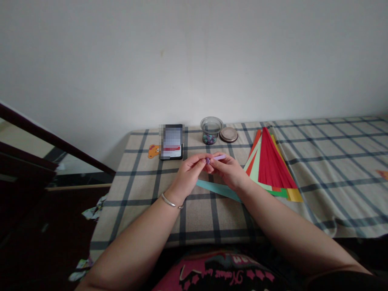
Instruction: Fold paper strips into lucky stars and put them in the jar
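Note:
Between the fingertips of both my hands is a narrow purple paper strip (220,157), with a small folded knot at its left end. My left hand (192,169), a silver bracelet on its wrist, pinches the folded part. My right hand (228,167) is closed on the strip just beside it, and the strip's free end sticks out to the right above the fingers. Beneath my hands a light blue paper strip (216,190) lies on the checked cloth, partly covered by my right wrist. Fanned paper strips (271,165) in red, green, orange and yellow lie right of my right hand.
A clear jar (211,129) with small folded coloured pieces inside stands near the wall, its round lid (228,134) beside it. Left of that is a phone (172,141), its screen blurred. The checked tablecloth (139,186) covers the table; its left edge drops toward a dark floor.

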Tool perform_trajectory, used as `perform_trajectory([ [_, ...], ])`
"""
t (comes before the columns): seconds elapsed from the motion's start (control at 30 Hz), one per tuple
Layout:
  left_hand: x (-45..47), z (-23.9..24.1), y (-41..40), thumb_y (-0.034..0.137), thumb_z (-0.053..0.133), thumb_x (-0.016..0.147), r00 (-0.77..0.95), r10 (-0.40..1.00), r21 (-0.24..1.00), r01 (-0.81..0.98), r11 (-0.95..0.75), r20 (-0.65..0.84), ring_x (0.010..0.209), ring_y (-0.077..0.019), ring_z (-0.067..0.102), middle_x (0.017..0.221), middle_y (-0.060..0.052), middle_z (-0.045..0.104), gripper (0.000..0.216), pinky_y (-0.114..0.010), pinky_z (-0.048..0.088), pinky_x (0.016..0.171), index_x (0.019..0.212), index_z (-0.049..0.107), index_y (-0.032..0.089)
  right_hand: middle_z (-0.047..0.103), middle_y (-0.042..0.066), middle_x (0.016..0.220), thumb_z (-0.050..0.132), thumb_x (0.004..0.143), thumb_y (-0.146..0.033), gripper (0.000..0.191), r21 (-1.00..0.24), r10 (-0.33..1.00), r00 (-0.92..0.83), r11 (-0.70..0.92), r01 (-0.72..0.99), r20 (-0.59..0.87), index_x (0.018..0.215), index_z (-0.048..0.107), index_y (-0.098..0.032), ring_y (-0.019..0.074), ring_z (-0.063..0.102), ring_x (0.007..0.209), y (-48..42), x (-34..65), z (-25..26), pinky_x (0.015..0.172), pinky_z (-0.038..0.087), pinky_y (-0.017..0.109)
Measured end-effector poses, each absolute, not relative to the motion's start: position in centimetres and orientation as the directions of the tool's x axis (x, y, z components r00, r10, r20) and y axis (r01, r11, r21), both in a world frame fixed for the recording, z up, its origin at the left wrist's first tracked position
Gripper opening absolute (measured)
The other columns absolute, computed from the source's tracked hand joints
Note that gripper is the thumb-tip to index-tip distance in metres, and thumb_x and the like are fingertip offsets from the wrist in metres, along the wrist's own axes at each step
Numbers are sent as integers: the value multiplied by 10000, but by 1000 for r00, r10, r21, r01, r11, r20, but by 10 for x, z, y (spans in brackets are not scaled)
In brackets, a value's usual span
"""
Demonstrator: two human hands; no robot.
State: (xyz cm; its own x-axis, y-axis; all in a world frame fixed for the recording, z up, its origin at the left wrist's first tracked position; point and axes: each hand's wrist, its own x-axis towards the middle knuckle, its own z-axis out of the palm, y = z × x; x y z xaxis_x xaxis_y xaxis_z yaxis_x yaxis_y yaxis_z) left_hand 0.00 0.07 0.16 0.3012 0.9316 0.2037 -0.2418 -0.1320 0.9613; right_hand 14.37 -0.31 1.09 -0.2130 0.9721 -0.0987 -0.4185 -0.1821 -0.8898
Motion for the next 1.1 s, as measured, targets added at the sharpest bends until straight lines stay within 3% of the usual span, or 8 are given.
perform_trajectory([
  [0.37,0,2,2,336,516,908,307,911,961,-113,-254,277,648,-115,563,656,7,600,263,-272,484,735,1049,686,193,615,-46,569,806,624,-449,326,-913,961,-276,-142,-382,-34,721,622,-197,98,550,554,-3,144,13,567,432,239],
  [0.6,0,7,0,288,499,910,311,914,966,-84,-246,260,628,-105,525,648,22,551,250,-243,463,671,1063,665,180,641,-25,608,810,615,-445,329,-909,955,-293,-162,-385,-46,739,642,-191,112,578,593,-3,144,13,601,451,253],
  [0.77,-1,11,-2,261,471,921,255,917,946,27,-324,307,668,-116,553,714,0,593,228,-244,469,668,1017,660,177,648,-24,646,827,580,-451,347,-923,973,-222,-144,-357,-66,726,652,-190,103,569,601,-2,144,11,574,422,237],
  [1.1,-3,9,-4,317,504,917,278,889,919,52,-391,363,761,-123,615,995,-60,671,232,-253,519,713,1069,629,192,643,-15,637,818,577,-464,338,-952,989,-137,-93,-291,-55,689,660,-187,110,546,596,0,145,11,575,414,251],
])
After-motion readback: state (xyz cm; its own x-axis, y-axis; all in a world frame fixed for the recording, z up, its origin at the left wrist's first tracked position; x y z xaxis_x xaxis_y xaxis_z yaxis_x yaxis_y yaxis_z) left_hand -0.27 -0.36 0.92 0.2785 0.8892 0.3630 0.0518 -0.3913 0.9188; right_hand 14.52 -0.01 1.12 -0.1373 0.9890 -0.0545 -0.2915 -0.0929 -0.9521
